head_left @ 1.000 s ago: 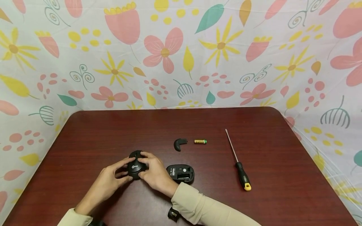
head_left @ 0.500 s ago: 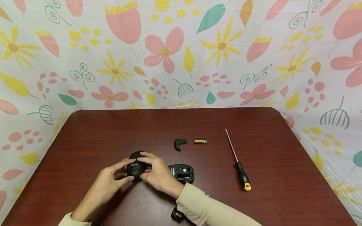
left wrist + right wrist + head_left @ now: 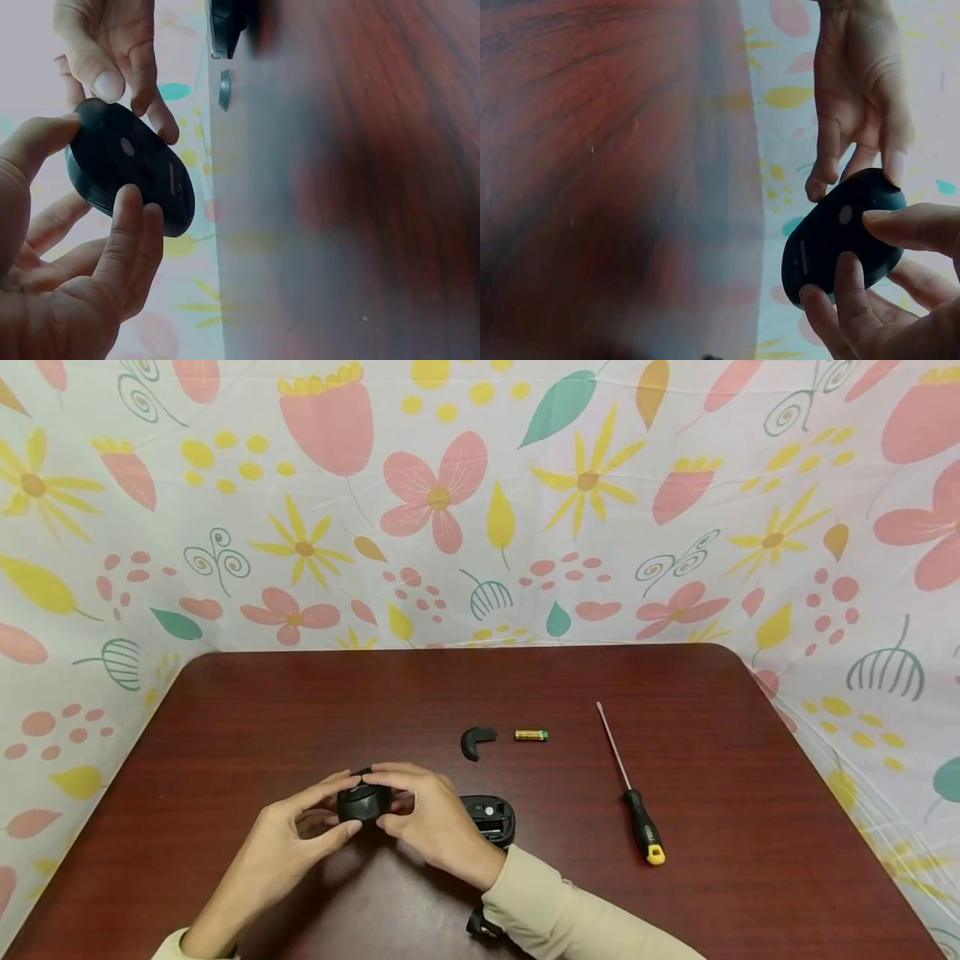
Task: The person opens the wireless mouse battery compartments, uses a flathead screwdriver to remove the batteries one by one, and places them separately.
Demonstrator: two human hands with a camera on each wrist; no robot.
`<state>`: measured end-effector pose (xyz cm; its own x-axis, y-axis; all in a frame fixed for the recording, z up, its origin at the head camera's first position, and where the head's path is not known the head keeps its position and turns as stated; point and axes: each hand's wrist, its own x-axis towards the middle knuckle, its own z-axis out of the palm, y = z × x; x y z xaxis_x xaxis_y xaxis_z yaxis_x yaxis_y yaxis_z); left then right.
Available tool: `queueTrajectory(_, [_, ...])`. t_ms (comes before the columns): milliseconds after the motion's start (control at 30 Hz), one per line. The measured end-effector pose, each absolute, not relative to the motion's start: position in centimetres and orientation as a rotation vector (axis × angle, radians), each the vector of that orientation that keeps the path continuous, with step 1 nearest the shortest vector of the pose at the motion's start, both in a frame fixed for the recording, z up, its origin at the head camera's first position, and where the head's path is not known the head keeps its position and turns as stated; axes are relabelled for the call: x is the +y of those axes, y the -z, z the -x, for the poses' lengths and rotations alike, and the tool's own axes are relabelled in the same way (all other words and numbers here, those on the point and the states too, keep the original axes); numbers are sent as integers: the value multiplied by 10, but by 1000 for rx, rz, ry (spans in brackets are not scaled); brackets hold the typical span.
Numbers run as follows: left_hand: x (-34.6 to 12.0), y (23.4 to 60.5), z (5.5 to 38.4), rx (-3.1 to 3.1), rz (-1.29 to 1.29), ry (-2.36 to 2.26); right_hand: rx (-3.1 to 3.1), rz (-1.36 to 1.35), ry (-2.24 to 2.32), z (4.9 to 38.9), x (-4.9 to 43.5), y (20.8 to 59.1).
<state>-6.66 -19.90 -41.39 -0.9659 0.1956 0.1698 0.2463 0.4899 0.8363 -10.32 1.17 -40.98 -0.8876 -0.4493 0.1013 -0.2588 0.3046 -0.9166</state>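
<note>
A person's left hand (image 3: 288, 827) and right hand (image 3: 438, 818) hold a black computer mouse (image 3: 363, 803) between them on the left half of a dark red desk (image 3: 300, 710), the head view shows. Both hands are partly closed, fingertips and thumbs pinching opposite sides of the mouse, which is tilted. To its right, partly hidden by the right hand, a second mouse (image 3: 495, 810) lies underside up with its bay uncovered. Beyond it rest a curved black piece (image 3: 471, 743), apparently its cover, and a loose battery (image 3: 531, 736). A screwdriver (image 3: 636, 814) lies well to the right. By this layout, the opening of the second mouse looks done; refitting battery and cover remains undone.

From the left wrist, the held mouse shows its dark underside, with a pale round spot (image 3: 127, 147) near one end. The left hand's thumb and fingers grip it from below; the right hand's thumb meets its far end. No open bay is plain, so this mouse appears closed, though the dim surface leaves that uncertain.

From the right wrist, the right hand's thumb and fingers pinch the same mouse, seemingly clear of the desk, while the left hand reaches its opposite end.
</note>
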Motion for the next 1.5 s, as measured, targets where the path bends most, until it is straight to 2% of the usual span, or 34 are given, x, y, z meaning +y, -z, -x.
queueTrajectory(300, [-193, 406, 66, -2545, 447, 1557, 2527, 831, 1620, 101, 21, 402])
queueTrajectory(600, [-190, 401, 65, -2478, 495, 1556, 2517, 869, 1649, 102, 29, 398])
queueTrajectory(967, [-184, 399, 69, -2452, 575, 1400, 2429, 707, 1651, 104, 36, 395])
queueTrajectory(1267, [-174, 402, 70, -2402, 550, 1683, 2219, 543, 1772, 106, 42, 393])
queueTrajectory(1500, [-161, 399, 67, -2417, 450, 1811, 2039, 529, 1923, 107, 46, 394])
